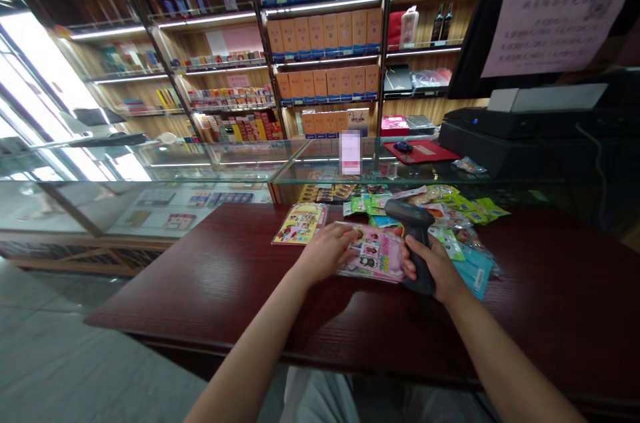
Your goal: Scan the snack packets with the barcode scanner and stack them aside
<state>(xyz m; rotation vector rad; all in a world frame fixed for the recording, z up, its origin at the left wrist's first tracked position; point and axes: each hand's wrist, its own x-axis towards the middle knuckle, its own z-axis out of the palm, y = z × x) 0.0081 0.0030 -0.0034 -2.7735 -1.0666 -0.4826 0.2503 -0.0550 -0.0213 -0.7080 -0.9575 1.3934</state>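
Left hand [327, 250]: fingers loosely bent over the left end of the pink packet [376, 251]; I can't tell whether it grips.
Right hand [434, 262]: closed around the handle of the barcode scanner [411, 214].
Pink packet: flat on the desk [200, 276], I see (a yellow packet [299, 224] lies left of it).

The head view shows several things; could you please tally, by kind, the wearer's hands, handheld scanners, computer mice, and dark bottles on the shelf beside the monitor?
Left hand and right hand: 2
Handheld scanner: 1
Computer mouse: 1
Dark bottles: 2
Total: 6
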